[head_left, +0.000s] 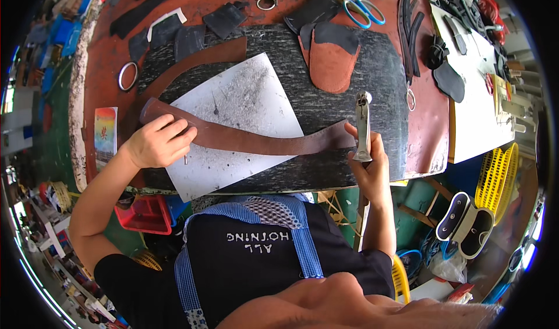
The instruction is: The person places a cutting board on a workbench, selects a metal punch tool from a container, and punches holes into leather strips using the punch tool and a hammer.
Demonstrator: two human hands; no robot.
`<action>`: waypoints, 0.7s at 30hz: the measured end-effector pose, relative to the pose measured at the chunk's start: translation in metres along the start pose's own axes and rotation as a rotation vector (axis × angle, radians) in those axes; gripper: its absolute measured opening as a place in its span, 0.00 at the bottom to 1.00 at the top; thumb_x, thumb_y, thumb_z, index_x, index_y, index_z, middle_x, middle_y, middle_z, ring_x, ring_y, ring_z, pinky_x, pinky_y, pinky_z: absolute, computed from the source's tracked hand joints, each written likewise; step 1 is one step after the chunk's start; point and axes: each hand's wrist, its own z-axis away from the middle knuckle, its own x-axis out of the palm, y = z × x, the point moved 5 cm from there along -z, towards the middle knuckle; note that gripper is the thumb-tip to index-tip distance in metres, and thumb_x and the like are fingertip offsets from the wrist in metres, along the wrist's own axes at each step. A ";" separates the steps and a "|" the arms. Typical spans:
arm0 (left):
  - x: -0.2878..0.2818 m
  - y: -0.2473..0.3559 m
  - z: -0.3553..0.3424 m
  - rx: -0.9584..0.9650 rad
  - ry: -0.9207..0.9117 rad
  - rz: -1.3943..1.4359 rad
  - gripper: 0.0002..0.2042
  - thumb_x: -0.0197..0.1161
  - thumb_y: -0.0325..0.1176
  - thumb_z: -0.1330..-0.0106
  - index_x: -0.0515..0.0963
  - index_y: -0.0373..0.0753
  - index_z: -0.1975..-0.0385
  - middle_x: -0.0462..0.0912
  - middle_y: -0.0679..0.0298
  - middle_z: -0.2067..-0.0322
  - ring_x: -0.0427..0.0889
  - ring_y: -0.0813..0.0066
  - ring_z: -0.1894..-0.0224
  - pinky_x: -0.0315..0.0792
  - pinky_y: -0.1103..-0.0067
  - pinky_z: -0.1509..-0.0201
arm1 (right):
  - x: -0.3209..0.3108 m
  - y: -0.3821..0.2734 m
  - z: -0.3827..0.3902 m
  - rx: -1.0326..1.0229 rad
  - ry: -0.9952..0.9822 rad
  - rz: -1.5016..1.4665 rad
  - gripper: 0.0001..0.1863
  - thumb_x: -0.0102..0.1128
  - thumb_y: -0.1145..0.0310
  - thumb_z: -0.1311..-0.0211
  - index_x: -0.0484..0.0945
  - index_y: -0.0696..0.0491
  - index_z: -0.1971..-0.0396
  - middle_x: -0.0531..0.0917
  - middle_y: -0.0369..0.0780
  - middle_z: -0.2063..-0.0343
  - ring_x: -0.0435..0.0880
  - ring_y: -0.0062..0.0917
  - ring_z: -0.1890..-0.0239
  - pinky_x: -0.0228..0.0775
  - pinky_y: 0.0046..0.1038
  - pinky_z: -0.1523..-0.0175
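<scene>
Long curved strip of brown leather (256,140), narrow and arched, lying flat across a white sheet (244,96) that is smudged with grey. The strip runs from under the left hand (156,142) to the thumb side of the right hand (368,169). Its surface is smooth and dark reddish brown, with clean-cut edges.

The sheet rests on a black, scuffed cutting mat (349,148) set on a worn red worktable (431,131). Beyond the strip, farther from both hands, lie a rounded brown leather piece (332,67), several black leather offcuts (224,17), blue-handled scissors (361,6) and a metal ring (128,75). A white board (477,125) carrying dark pieces and tools lies outward of the right hand. Below the table edge are a red bin (145,212) and yellow baskets (495,174).

The left hand lies palm down, fingers curled, pressing the strip's left end onto the sheet; a small metal pin shows just beneath it. The right hand is clenched around a metal tool (363,125), held upright with its head above the fist, beside the strip's right end. Both forearms come in from the lower edge.
</scene>
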 end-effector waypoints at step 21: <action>-0.072 -0.186 -0.245 -0.117 0.311 0.335 0.11 0.66 0.29 0.55 0.70 0.34 0.85 0.74 0.54 0.80 0.76 0.55 0.74 0.69 0.67 0.70 | -0.036 0.019 -0.036 0.103 0.322 -0.177 0.17 0.70 0.74 0.50 0.70 0.55 0.64 0.75 0.32 0.73 0.74 0.16 0.70 0.67 0.19 0.64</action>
